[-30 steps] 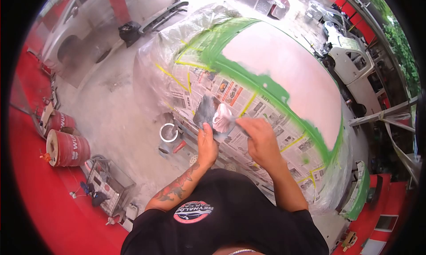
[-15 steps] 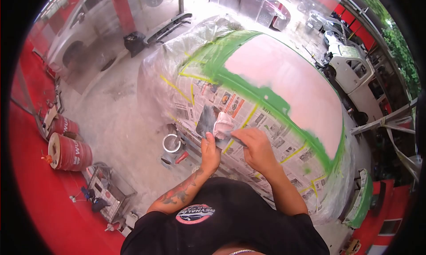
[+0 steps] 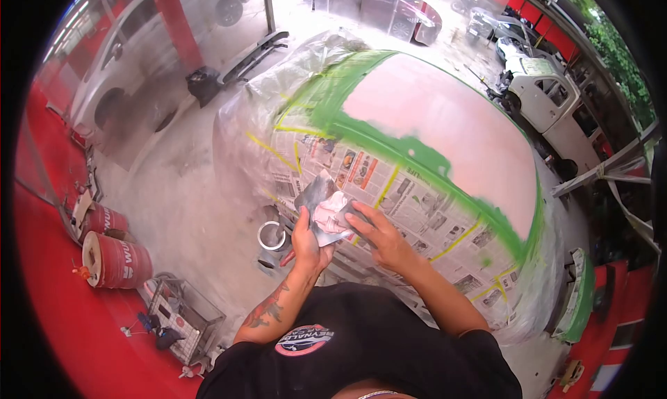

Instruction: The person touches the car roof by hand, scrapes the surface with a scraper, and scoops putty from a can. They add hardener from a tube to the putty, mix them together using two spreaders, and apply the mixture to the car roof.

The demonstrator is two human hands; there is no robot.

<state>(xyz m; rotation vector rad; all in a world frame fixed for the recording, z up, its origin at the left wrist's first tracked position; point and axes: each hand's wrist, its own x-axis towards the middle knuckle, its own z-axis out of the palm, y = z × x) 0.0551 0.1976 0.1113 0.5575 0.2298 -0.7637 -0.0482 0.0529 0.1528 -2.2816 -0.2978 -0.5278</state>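
My left hand (image 3: 306, 243) supports a thin grey mixing plate (image 3: 317, 191) from below, with the thumb along its near left edge. A mound of pale pink body filler (image 3: 330, 213) lies on the plate. My right hand (image 3: 385, 240) is at the plate's right side, its fingers closed on a grey spreader (image 3: 352, 209) beside the filler. The spreader is mostly hidden by the fingers. Just beyond the plate is a car roof panel (image 3: 445, 128), pale pink in the middle with green around it, bordered by newspaper masking (image 3: 424, 208) and yellow tape.
A can with a pale rim (image 3: 261, 238) stands below and left of the plate. Red drums (image 3: 119, 259) and a wheeled cart (image 3: 182, 316) are along the left side. Clear plastic sheeting (image 3: 243, 125) drapes the car. A green-edged panel (image 3: 578, 298) stands at right.
The plate has tilted so its top faces me more, and the filler looks more spread out. My right hand has shifted slightly, with its fingers more extended over the plate's right edge.
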